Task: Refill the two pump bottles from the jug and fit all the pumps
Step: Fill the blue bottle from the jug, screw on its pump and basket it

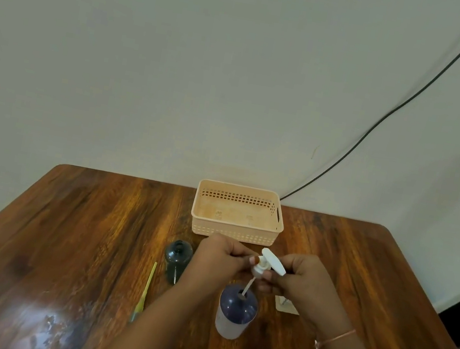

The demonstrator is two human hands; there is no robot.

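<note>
- Both hands up over the counter (68, 223), working 1 pump between them. Left hand (219, 259) has fingertips pinched on the collar side of the white pump (263, 266), right hand (300, 280) curled around the nozzle side, fingers pressed on it
- Pump's dip tube (246, 286) hangs down w/ its tip right at the open neck of the dark bottle w/ white label (236, 312), which stands upright just below the hands. Collar isn't on the neck yet, so imo this is mid-fit, not done
- 2nd bottle, smaller clear-dark one (177, 260), stands left of the hands, no pump on it that I can see
- Peach basket (234, 233) at the back looks empty. Yellow-green stick thing (146, 291) lies on the counter, can't tell what it is. Jug not in view
- Handling, my guess: pump is light hard plastic, tube thin & bendy, so grab the collar, not the tube. Bottle prob tips easily w/ nobody holding it, and could be slick if soapy, so steady the body w/ 1 hand while twisting
</note>
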